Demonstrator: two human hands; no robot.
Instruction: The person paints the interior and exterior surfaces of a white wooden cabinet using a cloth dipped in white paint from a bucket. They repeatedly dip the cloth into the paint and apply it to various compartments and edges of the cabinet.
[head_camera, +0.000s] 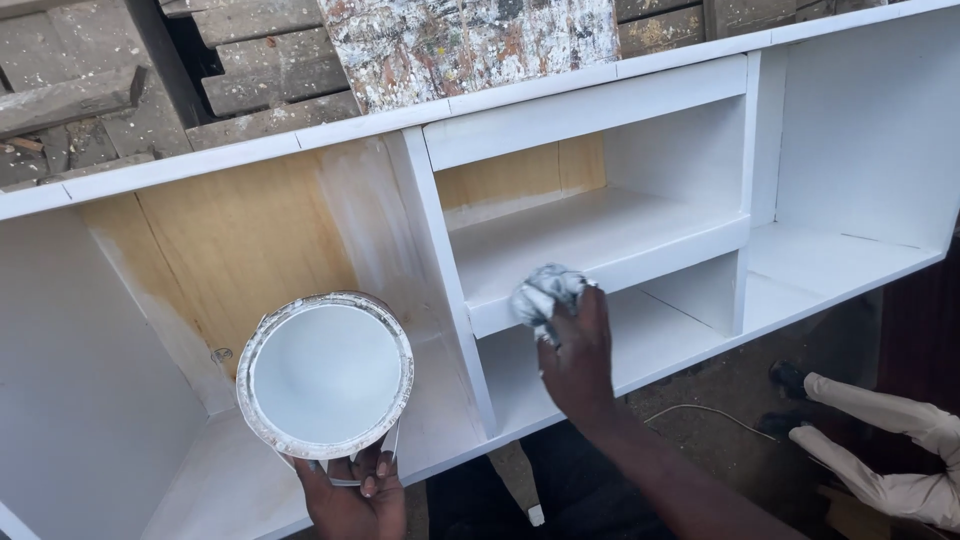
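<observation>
Nearest, at the bottom edge: left hand gripping a tin of white paint from below, held over the cabinet's left compartment with bare wood at its back. Right hand closed around a crumpled, paint-smeared rag, pressed against the front edge of the white middle shelf.

Left hand grips an open can of white paint from below, holding it over the cabinet's left compartment, where bare wood shows on the back panel. Right hand presses a crumpled, paint-smeared rag against the front edge of the middle shelf. At the lower right corner, another person's pale trouser leg stretches over the ground.
</observation>
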